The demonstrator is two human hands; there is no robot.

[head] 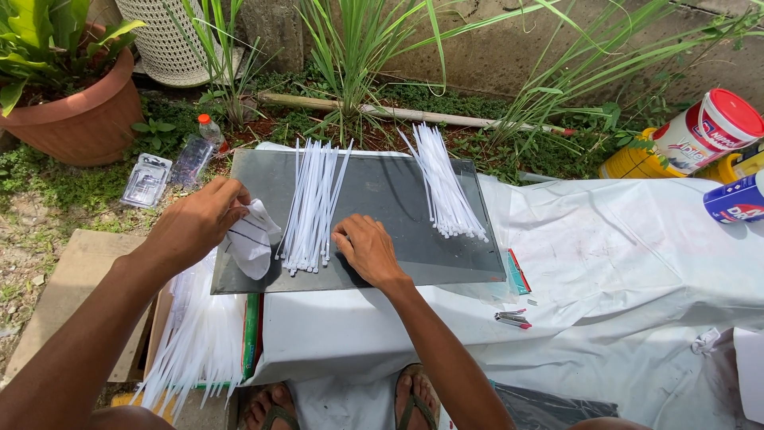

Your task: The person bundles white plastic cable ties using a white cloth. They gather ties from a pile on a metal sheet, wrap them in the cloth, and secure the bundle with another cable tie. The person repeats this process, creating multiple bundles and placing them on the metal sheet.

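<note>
**A:** What is the left hand doing at nine o'clock on the dark grey rectangular glass sheet?

**B:** Its grip is clamped on a small bunched white cloth with thin dark lines, thumb and fingers pinching the top so the loose end hangs onto the glass. Held that way, the cloth sits right against the left side of the near bundle.

**A:** And the right hand?

**B:** It rests flat at six o'clock on the sheet, fingers together and holding nothing, fingertips touching the lower ends of the middle bundle of white plastic cable ties. That seems to keep the ends even and stop the bundle from fanning out.

**A:** There is another bundle?

**B:** Yes, a second fan of white cable ties at two o'clock, well apart from both hands, lying slantwise. A larger heap of loose white ties lies off the sheet at seven o'clock, beside the left forearm, probably as stock within easy reach.

**A:** What carries the glass?

**B:** A tabletop draped in white plastic sheeting, which gives the ties a smooth, clean surface. A terracotta plant pot stands at ten o'clock on the ground.
</note>
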